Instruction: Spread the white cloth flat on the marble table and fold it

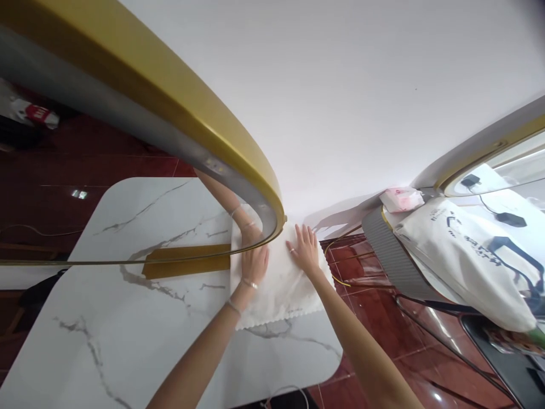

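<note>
A white cloth (279, 295) with a scalloped edge lies spread on the marble-patterned table (179, 335), at the foot of the mirror. My left hand (254, 266) rests palm down on the cloth's left part, close to the mirror's lower edge. Its fingers look stretched out, though their tips are hard to tell from the reflection above them. On the right part of the cloth my right hand (305, 251) lies flat with its fingers spread. Neither hand grips anything. A ring and bracelets show on my hands and wrists.
A large gold-framed mirror (238, 130) curves over the table's left side, with a gold strip (187, 270) at its base. To the right, a second table holds a white printed cloth bag (460, 255) and a pink-white packet (402, 199). Cables cross the red tiled floor (378, 318).
</note>
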`<state>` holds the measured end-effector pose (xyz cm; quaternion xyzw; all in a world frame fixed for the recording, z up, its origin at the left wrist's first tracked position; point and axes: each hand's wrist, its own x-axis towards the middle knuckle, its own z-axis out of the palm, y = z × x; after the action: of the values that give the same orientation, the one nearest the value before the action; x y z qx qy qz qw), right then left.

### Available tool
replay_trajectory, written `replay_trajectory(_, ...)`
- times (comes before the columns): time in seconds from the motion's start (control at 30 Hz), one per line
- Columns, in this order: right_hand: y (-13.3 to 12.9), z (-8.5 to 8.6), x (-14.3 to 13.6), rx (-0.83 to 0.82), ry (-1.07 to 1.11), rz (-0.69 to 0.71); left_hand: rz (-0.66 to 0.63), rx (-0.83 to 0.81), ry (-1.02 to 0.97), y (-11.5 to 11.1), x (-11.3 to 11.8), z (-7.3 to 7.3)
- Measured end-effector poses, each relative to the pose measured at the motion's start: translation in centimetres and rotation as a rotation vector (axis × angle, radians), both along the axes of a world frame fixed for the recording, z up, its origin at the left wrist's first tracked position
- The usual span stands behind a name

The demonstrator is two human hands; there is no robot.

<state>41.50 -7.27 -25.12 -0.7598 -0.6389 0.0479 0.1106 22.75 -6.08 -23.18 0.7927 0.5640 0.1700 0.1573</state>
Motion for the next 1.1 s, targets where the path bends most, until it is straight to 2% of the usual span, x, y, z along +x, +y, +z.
replay_trajectory(0.07,-3.1,0.0,0.2,0.048,-0.004,0.033,-0.034,0.067,0.054,-4.4,-1.2,-0.3)
replay_trajectory(0.2,-11.7,-0.1,-0.8,0.058,-0.038,0.114,-0.037,0.098,0.136,-13.6,-4.4,-1.1)
replay_trajectory(0.27,-15.7,-0.2,-1.7,0.046,-0.054,0.121,-0.041,0.094,0.156,-17.1,-5.7,-1.4)
replay_trajectory(0.33,-18.2,-0.3,-2.4,0.039,-0.061,0.122,-0.053,0.11,0.166,-19.0,-6.4,-1.6)
replay_trajectory(0.4,-18.7,-0.5,-2.6,0.048,-0.063,0.117,-0.064,0.134,0.171,-19.0,-6.4,-1.6)
replay_trajectory(0.47,-17.1,-0.7,-1.9,0.076,-0.065,0.109,-0.075,0.159,0.167,-17.3,-5.6,-1.6)
replay_trajectory(0.67,-6.8,-1.3,2.0,0.081,-0.014,0.042,-0.086,0.19,0.107,-7.8,-1.6,-1.9)
replay_trajectory(0.77,-4.1,-1.4,2.9,0.137,0.0,0.031,-0.083,0.179,0.085,-5.4,-0.6,-2.1)
replay_trajectory(0.83,-4.4,-1.3,2.7,0.183,0.021,0.094,-0.081,0.182,0.074,-5.6,-0.6,-2.1)
replay_trajectory(0.9,-6.3,-1.3,2.0,0.206,0.039,0.156,-0.087,0.183,0.074,-7.0,-1.2,-2.0)
replay_trajectory(1.0,-11.3,-1.0,0.3,0.175,-0.008,0.199,-0.113,0.178,0.094,-10.7,-2.6,-1.6)
replay_trajectory(1.1,-17.0,-0.6,-1.8,0.097,-0.066,0.22,-0.139,0.166,0.127,-15.4,-4.3,-1.3)
